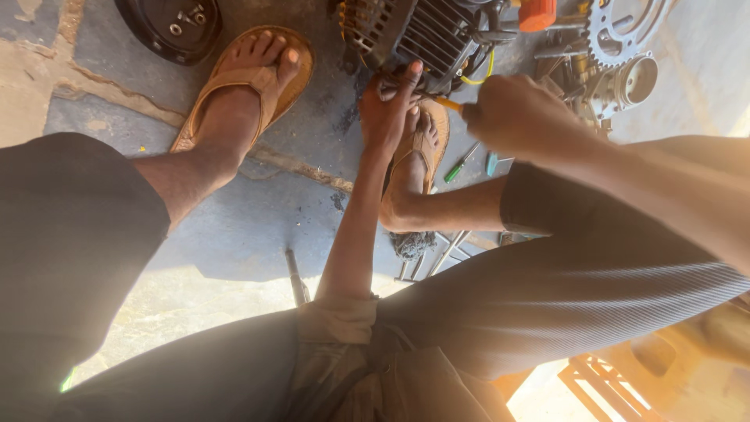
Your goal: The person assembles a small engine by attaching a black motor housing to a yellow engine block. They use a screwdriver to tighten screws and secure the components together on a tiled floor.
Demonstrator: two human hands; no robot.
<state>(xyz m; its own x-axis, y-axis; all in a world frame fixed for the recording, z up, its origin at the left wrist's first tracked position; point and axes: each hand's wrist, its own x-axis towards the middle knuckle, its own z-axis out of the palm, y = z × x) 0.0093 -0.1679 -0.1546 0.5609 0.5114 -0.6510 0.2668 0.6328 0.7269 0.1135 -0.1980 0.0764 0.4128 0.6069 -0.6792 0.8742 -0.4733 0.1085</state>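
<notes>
A dark finned engine block [426,33] sits on the concrete floor at the top centre. My left hand [388,105] reaches down between my knees and rests its fingers against the engine's lower edge. My right hand [512,116] is closed around a yellow-handled tool [448,102], a screwdriver by its look, whose tip points at the engine beside my left fingers. The tip itself is hidden behind my left hand. My feet in tan sandals stand on either side, the right one [418,152] just under the hands.
A sprocket [621,27] and a round metal part [634,82] lie at the top right. A black cover with bolts [170,27] sits top left. A green-handled screwdriver [461,162], spanners [445,252] and an orange stool [617,375] are near my legs.
</notes>
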